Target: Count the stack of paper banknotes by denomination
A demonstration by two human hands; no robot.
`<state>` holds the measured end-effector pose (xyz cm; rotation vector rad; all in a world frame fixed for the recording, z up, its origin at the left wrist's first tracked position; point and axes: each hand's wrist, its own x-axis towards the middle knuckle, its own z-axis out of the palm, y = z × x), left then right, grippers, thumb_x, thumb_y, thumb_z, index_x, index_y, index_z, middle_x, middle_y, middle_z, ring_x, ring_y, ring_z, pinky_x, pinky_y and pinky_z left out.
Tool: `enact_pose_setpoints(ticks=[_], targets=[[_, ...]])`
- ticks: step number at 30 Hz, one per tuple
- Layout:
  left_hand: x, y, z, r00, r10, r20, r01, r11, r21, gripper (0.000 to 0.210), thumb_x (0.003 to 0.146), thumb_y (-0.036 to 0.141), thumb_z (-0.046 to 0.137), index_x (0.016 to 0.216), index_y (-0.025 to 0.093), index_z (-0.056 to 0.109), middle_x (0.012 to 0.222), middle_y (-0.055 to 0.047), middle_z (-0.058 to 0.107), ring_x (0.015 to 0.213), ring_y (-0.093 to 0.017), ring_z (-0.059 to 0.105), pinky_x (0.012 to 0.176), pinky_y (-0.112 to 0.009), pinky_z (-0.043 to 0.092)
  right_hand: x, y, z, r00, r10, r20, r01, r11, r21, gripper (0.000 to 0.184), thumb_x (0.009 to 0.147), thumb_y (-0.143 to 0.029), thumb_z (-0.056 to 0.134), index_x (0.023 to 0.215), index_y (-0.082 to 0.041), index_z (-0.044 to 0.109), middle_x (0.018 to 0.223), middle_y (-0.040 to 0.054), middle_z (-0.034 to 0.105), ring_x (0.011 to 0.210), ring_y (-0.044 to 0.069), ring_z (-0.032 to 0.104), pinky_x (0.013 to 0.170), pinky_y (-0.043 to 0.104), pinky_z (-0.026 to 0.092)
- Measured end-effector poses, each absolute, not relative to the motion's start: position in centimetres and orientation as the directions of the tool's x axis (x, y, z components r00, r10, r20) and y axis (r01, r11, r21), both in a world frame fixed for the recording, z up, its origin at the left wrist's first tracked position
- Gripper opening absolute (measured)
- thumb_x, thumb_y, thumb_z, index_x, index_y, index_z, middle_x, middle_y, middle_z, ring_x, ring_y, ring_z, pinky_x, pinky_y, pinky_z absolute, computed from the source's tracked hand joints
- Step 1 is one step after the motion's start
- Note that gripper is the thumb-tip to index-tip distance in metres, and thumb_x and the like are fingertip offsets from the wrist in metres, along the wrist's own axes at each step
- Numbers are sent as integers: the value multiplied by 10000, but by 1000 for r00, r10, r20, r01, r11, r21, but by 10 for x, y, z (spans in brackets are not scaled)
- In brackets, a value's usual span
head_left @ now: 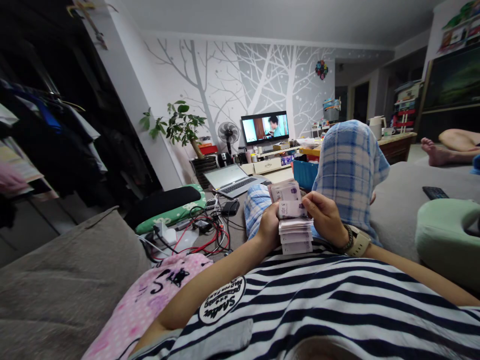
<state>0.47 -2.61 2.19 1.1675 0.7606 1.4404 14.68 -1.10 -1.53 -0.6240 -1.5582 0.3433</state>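
Sofa (pixel 399 200) under a reclining person (pixel 225 262) in a striped shirt (pixel 318 290); an open laptop (pixel 234 180) lies beyond. By the shirt's hem, the left hand (pixel 268 225) curls around the left edge of fanned notes (pixel 292 210); the right hand (pixel 327 216), nearly closed, seems to pinch a note's right edge.

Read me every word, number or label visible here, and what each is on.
"5": on the banknotes.
"MAD FOR": on the round patch of the striped shirt; its large script is unclear.
Too small or blurred: the banknotes' finer print, wall clock and remote control markings.
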Motion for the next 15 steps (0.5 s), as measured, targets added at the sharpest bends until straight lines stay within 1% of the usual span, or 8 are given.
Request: enact_pose_setpoints(ticks=[4,7,9,15], targets=[[4,-24,20,66,960,272,-323,-237,916,167,713,276,502,606,174,581,626,-50,649,784,-214,627,701,-295,480,147,-11,-16,2,580,814,177,801,-572,279,930,-362,514,705,-199,527,585,-35,427,551,115,376,530,265,304],[4,-23,19,57,960,272,-310,-242,919,162,705,283,509,581,185,542,590,-37,622,706,-197,604,644,-287,468,147,-11,-17,-3,580,814,174,802,-571,274,930,-366,516,714,-199,533,587,-36,430,551,115,373,528,266,303],[4,-24,20,59,962,268,-323,-235,917,162,701,296,528,581,187,533,579,-31,613,682,-194,597,634,-290,471,147,-10,-17,-5,581,814,172,802,-572,273,930,-367,516,716,-200,535,588,-36,432,551,115,372,526,266,302],[6,-25,21,76,960,270,-357,-227,906,196,705,331,582,587,176,562,599,-46,642,798,-232,637,710,-309,502,147,-10,-16,-5,586,810,168,799,-577,273,928,-363,518,709,-201,524,588,-35,432,551,117,376,528,267,308]])
